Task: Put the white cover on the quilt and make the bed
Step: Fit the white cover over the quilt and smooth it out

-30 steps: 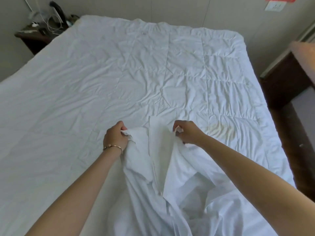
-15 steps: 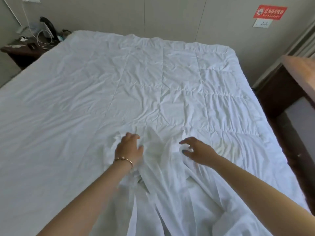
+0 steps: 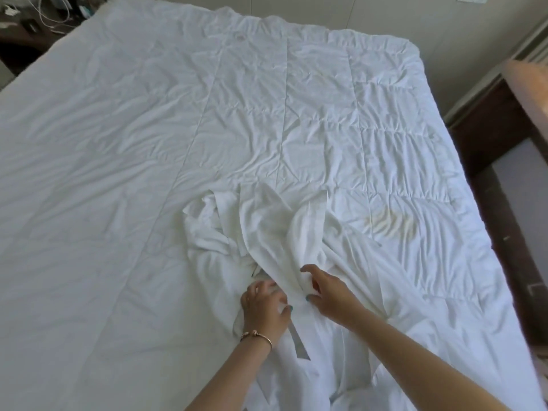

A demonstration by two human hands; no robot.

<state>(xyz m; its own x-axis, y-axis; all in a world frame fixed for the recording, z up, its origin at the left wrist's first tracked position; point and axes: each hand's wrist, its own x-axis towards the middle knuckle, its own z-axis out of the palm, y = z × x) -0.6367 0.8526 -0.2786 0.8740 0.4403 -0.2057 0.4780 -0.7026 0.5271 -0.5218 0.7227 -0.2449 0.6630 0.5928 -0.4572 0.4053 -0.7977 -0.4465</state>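
Quilt (image 3: pixel 267 114) lies spread flat over the whole bed, stitched in squares, creased all over; a yellowish stain sits toward its right side. White cover (image 3: pixel 267 232) lies bunched on top of the quilt near the foot end, centre, folds running up from the near edge, most of it piled below the arms. Dark wooden furniture (image 3: pixel 504 120) stands along the right of the bed; a dark desk (image 3: pixel 26 31) with cables at the far left corner. A loose tie strip (image 3: pixel 299 342) of the cover trails between the wrists. Left hand (image 3: pixel 264 307), bracelet at the wrist, curls its fingers into a fold of the cover and grips it. Right hand (image 3: pixel 326 292) pinches the neighbouring fold between thumb and fingers. Judgement: cover is thin, light, limp cloth, no stiffness, likely to slide and tangle; quilt is soft but bulkier. Best taken hold of at the hem or corners of the cover's opening, not mid-fold, so the mouth can be found and spread.
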